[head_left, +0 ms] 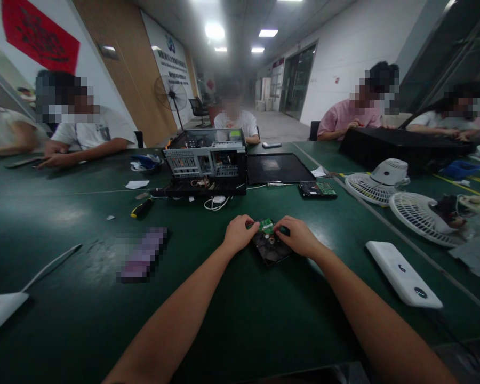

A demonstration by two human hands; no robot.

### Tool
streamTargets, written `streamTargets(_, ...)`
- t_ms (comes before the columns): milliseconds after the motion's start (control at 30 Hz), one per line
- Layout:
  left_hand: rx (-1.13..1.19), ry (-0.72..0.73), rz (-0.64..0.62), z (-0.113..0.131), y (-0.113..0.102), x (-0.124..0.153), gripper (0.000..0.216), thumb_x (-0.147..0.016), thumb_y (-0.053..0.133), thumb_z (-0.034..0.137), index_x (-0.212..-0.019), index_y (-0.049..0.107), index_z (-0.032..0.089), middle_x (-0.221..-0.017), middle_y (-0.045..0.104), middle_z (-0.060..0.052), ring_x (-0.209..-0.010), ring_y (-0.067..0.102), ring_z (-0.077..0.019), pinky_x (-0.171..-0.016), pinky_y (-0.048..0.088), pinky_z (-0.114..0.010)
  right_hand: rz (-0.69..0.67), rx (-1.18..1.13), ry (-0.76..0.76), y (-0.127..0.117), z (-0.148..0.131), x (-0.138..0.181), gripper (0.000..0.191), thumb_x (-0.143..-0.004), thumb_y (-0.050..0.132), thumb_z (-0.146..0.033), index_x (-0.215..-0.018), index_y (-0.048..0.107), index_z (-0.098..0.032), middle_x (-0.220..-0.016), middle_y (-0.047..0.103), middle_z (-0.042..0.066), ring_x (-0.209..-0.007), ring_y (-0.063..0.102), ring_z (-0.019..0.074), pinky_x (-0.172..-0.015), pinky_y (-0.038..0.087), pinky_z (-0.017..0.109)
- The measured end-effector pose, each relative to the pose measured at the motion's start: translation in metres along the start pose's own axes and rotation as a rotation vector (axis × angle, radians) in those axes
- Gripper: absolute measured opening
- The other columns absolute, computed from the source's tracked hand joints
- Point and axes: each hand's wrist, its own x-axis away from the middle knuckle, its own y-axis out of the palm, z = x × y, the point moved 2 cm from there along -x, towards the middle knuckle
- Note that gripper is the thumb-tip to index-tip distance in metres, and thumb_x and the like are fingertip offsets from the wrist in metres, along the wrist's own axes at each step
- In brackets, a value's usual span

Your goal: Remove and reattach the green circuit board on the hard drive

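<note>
While the left hand (237, 234) pinches the upper left edge of the hard drive (270, 252), steady now, a firm hold and light touch near the green board (266, 226) should serve best; the hard drive lies right between the hands, and the right hand (299, 236) curls over its right side, pinching or not, can't tell!

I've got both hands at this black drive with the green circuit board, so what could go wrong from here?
The left hand and right hand are both at the black drive, close to its exposed green circuit board, so static or a slip might damage the board. A similar drive lies farther up the table, so their parts could get mixed up.
</note>
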Motion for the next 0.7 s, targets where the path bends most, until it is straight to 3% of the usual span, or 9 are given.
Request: streamTargets(700, 0.01, -0.019, -0.019, 0.0005, -0.0018, -0.0003, 0.028, -0.09, 0.065, 0.048, -0.095, 0.073, 0.022, -0.099, 0.071, -0.007, -0.093, 0.067, -0.0227, -0.086, 0.051, -0.034, 0.014, 0.01, 0.015, -0.0024, -0.0004, 0.0008, 0.018, -0.083, 0.064, -0.013, -0.095, 0.074, -0.022, -0.098, 0.071, 0.005, -0.093, 0.067, 0.0198, -0.088, 0.049, 0.03)
